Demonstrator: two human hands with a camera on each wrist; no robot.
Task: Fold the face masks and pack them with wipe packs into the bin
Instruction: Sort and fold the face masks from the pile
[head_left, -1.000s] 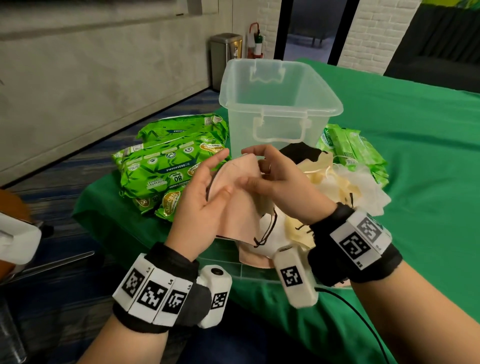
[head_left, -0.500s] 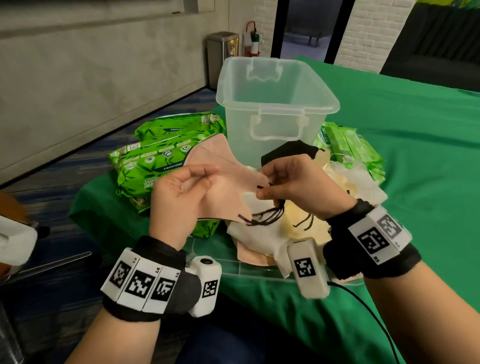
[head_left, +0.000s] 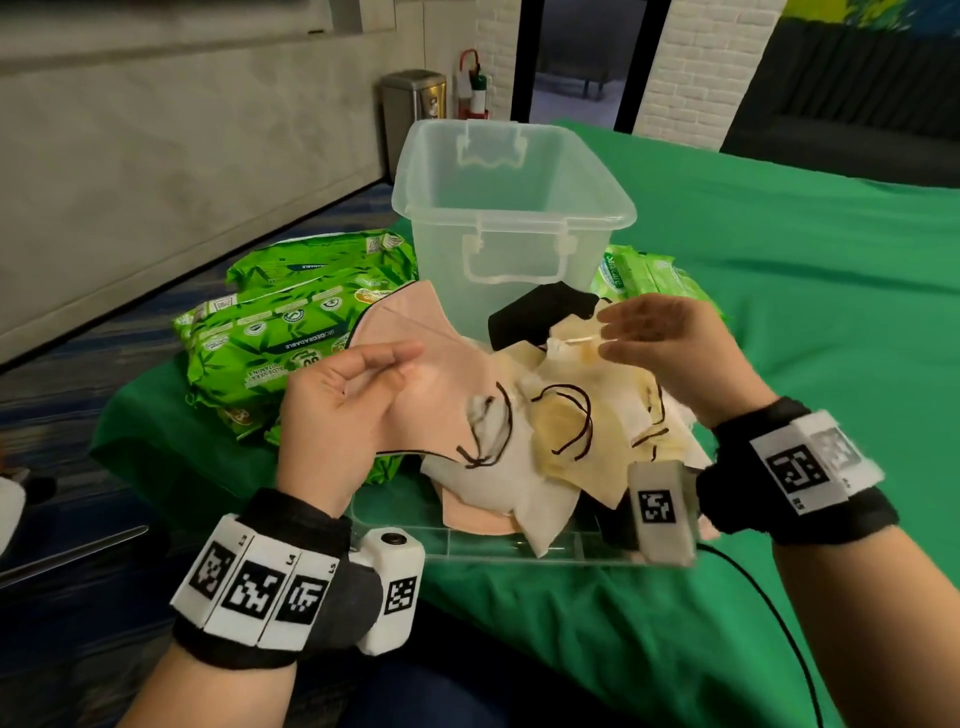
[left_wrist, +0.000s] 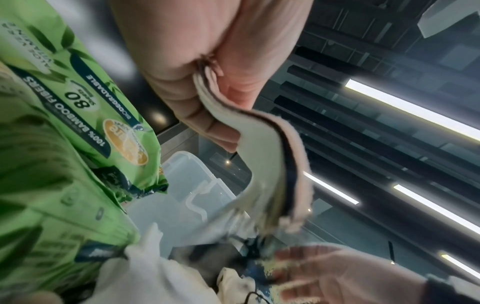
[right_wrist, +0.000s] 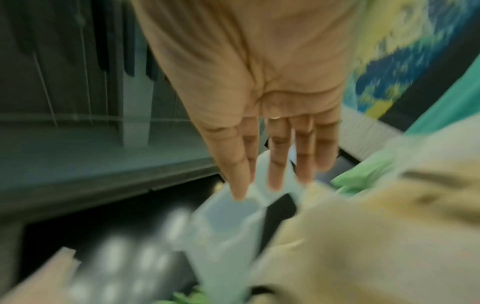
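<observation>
Wipe packs (head_left: 291, 338) stacked at desk's left edge. Left hand (head_left: 343, 415) pinching folded pink mask (head_left: 415, 358), fingers curled round it. Bin (head_left: 511, 208) behind, nothing visible inside. Right hand (head_left: 670, 338) over mask pile (head_left: 571, 431), fingers wide, empty. Fold seemingly done; next: drop mask into bin.

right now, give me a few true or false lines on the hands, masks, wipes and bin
1. The left hand pinches the pink mask. True.
2. The right hand grips the black mask. False: its fingers are straight and it holds nothing.
3. The bin holds folded masks. False: none show inside it.
4. Green wipe packs lie left of the bin. True.
5. The mask pile lies behind the bin. False: it lies in front, nearer the person.
</observation>
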